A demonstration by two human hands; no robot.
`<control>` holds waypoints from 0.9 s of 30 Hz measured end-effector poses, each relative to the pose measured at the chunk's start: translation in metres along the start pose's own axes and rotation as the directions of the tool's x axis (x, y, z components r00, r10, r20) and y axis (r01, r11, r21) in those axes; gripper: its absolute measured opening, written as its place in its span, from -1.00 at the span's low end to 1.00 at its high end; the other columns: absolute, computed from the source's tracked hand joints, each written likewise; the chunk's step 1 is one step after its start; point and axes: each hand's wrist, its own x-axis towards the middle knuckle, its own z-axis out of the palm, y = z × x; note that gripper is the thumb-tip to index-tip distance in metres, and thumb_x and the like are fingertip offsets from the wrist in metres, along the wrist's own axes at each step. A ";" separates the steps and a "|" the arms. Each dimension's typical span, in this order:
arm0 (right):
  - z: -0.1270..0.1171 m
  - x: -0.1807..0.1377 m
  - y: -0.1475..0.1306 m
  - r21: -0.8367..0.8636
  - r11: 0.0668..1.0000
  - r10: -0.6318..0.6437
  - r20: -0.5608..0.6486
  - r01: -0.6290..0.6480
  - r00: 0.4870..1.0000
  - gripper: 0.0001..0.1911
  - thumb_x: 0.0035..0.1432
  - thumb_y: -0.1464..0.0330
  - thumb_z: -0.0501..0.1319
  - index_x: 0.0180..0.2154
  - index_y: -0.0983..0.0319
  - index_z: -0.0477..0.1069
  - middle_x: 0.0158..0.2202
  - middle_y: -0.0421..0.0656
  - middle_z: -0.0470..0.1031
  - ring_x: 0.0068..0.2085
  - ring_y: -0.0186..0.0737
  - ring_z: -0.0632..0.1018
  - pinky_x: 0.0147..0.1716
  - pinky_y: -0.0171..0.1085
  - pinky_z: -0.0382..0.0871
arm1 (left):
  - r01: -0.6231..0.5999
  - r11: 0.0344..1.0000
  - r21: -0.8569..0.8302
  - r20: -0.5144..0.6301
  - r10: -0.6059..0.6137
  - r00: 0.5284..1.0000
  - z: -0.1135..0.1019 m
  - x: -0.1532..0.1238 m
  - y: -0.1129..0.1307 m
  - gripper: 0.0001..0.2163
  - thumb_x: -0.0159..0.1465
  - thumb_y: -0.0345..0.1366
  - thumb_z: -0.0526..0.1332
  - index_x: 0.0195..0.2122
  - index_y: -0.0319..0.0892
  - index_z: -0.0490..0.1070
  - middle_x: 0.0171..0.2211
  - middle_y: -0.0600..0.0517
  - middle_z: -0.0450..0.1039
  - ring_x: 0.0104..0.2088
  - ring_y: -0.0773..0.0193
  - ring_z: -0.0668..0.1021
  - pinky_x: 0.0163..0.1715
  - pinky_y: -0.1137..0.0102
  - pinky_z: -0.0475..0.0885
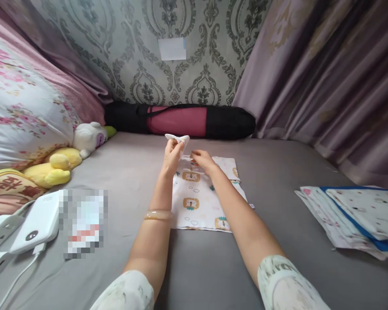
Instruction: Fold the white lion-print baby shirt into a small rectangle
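A white cloth (197, 215) printed with lion faces lies flat on the grey bed sheet in front of me, with a small white tag on its right edge. My left hand (173, 157) is closed on a bunched part of the cloth, raised above its far left side. Over the far middle of the cloth is my right hand (203, 160), its fingers loosely bent and apart, close to the fabric. Its fingertips are partly hidden, so contact is hard to make out. A folded-over section (228, 165) shows at the cloth's far right.
A stack of folded cloths (358, 219) lies at right. On the left are a white power bank (39, 221) with cables, a power strip (1, 232), a blurred-out item (87, 224), plush toys (90, 137) and a floral pillow (22, 99). A long black-and-red bag (177, 120) lies against the wall.
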 end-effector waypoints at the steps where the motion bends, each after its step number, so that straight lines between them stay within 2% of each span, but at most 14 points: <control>1: -0.008 -0.008 0.003 0.147 0.988 0.049 -0.029 -0.044 0.998 -0.65 0.31 0.33 0.11 0.09 0.27 0.34 0.01 0.01 0.53 -0.12 -0.19 0.61 -0.07 -0.15 0.50 | -0.010 0.998 0.064 0.030 0.008 1.000 0.003 -0.004 -0.002 -0.81 0.18 -0.29 0.31 -0.43 -0.12 0.26 -0.53 0.15 0.23 -0.44 0.34 0.40 -0.28 0.40 0.34; 3: -0.023 -0.023 0.007 0.359 0.929 0.112 -0.039 -0.091 0.993 -0.69 0.37 0.30 0.02 0.06 0.26 0.33 0.03 0.05 0.52 -0.08 -0.21 0.60 -0.04 -0.17 0.49 | -0.052 0.980 0.191 0.106 0.033 0.994 0.009 -0.012 -0.004 -0.83 0.19 -0.30 0.28 -0.42 -0.12 0.26 -0.53 0.15 0.22 -0.44 0.34 0.39 -0.30 0.42 0.32; 5: -0.035 -0.035 0.012 0.451 0.887 0.129 -0.026 -0.103 0.991 -0.63 0.41 0.25 -0.09 0.08 0.26 0.30 0.10 0.09 0.47 0.00 -0.20 0.58 0.00 -0.17 0.47 | -0.114 0.941 0.318 0.195 0.053 0.979 0.015 -0.021 -0.007 -0.88 0.21 -0.32 0.22 -0.39 -0.12 0.26 -0.49 0.14 0.26 -0.42 0.34 0.40 -0.30 0.42 0.32; 8: -0.048 -0.044 0.019 0.472 0.876 0.125 -0.020 -0.101 0.992 -0.48 0.42 0.19 -0.27 0.18 0.25 0.22 0.20 0.11 0.38 0.11 -0.17 0.51 0.04 -0.12 0.43 | -0.190 0.825 0.532 0.336 0.000 0.942 0.021 -0.033 -0.013 -0.98 0.22 -0.34 0.15 -0.33 -0.12 0.31 -0.43 0.11 0.36 -0.42 0.31 0.42 -0.30 0.38 0.34; 10: -0.051 -0.045 0.023 0.456 0.885 0.121 -0.031 -0.094 0.992 -0.40 0.40 0.14 -0.35 0.22 0.26 0.18 0.19 0.12 0.39 0.11 -0.13 0.51 0.03 -0.08 0.44 | -0.245 0.728 0.641 0.433 -0.080 0.898 0.024 -0.039 -0.018 -0.94 0.20 -0.32 0.16 -0.30 -0.11 0.35 -0.36 0.06 0.45 -0.41 0.27 0.44 -0.25 0.33 0.38; 13: -0.051 -0.043 0.028 0.492 0.864 0.146 -0.051 -0.102 0.988 -0.31 0.37 0.05 -0.38 0.20 0.27 0.23 0.05 0.10 0.50 0.03 -0.04 0.55 -0.04 -0.03 0.47 | -0.330 0.634 0.699 0.532 -0.152 0.833 0.026 -0.044 -0.024 -0.87 0.15 -0.23 0.26 -0.28 -0.10 0.42 -0.06 -0.08 0.50 -0.27 0.19 0.52 -0.09 0.23 0.39; 14: -0.051 -0.042 0.028 0.539 0.836 0.153 -0.047 -0.103 0.987 -0.31 0.37 0.03 -0.35 0.16 0.27 0.26 0.00 0.08 0.53 0.00 -0.02 0.56 -0.06 -0.01 0.48 | -0.341 0.622 0.705 0.540 -0.158 0.827 0.026 -0.044 -0.025 -0.84 0.15 -0.20 0.28 -0.27 -0.10 0.44 0.03 -0.11 0.47 -0.22 0.16 0.53 -0.04 0.21 0.39; 16: -0.050 -0.040 0.028 0.654 0.749 0.155 -0.020 -0.104 0.988 -0.36 0.37 0.01 -0.25 0.07 0.27 0.34 -0.11 0.05 0.58 -0.04 0.01 0.57 -0.09 0.01 0.50 | -0.325 0.612 0.721 0.515 -0.158 0.843 0.024 -0.041 -0.024 -0.80 0.19 -0.16 0.24 -0.20 -0.11 0.47 0.04 -0.12 0.47 -0.15 0.12 0.54 -0.02 0.20 0.39; 19: -0.049 -0.037 0.029 0.780 0.615 0.173 0.014 -0.119 0.985 -0.53 0.35 0.06 -0.05 -0.09 0.28 0.41 -0.25 0.00 0.60 -0.12 -0.02 0.60 -0.12 -0.01 0.52 | -0.257 0.595 0.761 0.401 -0.119 0.908 0.010 -0.030 -0.019 -0.73 0.27 -0.24 0.10 -0.07 -0.14 0.46 -0.07 -0.09 0.52 -0.15 0.14 0.54 -0.02 0.23 0.42; 21: -0.049 -0.035 0.031 0.816 0.566 0.217 -0.004 -0.122 0.976 -0.74 0.31 0.21 0.10 -0.20 0.26 0.42 -0.35 -0.07 0.60 -0.19 -0.10 0.62 -0.14 -0.07 0.54 | -0.203 0.571 0.795 0.302 -0.082 0.950 -0.008 -0.021 -0.013 -0.66 0.22 -0.33 0.08 0.01 -0.18 0.43 -0.04 -0.09 0.50 -0.14 0.15 0.53 0.01 0.23 0.42; 23: -0.048 -0.033 0.034 0.819 0.565 0.244 -0.054 -0.097 0.968 -0.96 0.19 0.44 0.19 -0.29 0.24 0.41 -0.43 -0.16 0.57 -0.27 -0.16 0.62 -0.16 -0.12 0.55 | -0.159 0.558 0.815 0.253 -0.095 0.963 -0.028 -0.014 -0.009 -0.57 0.14 -0.38 0.11 0.06 -0.19 0.40 0.00 -0.09 0.47 -0.10 0.13 0.52 0.02 0.21 0.43; 25: -0.049 -0.030 0.037 0.799 0.598 0.237 -0.112 -0.054 0.965 -0.80 0.00 0.64 0.20 -0.36 0.24 0.40 -0.50 -0.23 0.54 -0.33 -0.21 0.62 -0.19 -0.15 0.56 | -0.126 0.557 0.821 0.255 -0.160 0.953 -0.045 -0.011 -0.006 -0.49 0.07 -0.38 0.15 0.11 -0.18 0.36 0.01 -0.09 0.45 -0.06 0.10 0.51 -0.02 0.20 0.46; 27: -0.051 -0.028 0.039 0.770 0.637 0.207 -0.155 -0.013 0.966 -0.70 -0.13 0.72 0.16 -0.39 0.26 0.39 -0.54 -0.27 0.51 -0.38 -0.23 0.61 -0.22 -0.17 0.56 | -0.101 0.539 0.836 0.263 -0.233 0.936 -0.057 -0.011 -0.007 -0.43 0.04 -0.36 0.20 0.15 -0.16 0.31 0.01 -0.08 0.42 -0.02 0.08 0.49 -0.03 0.21 0.47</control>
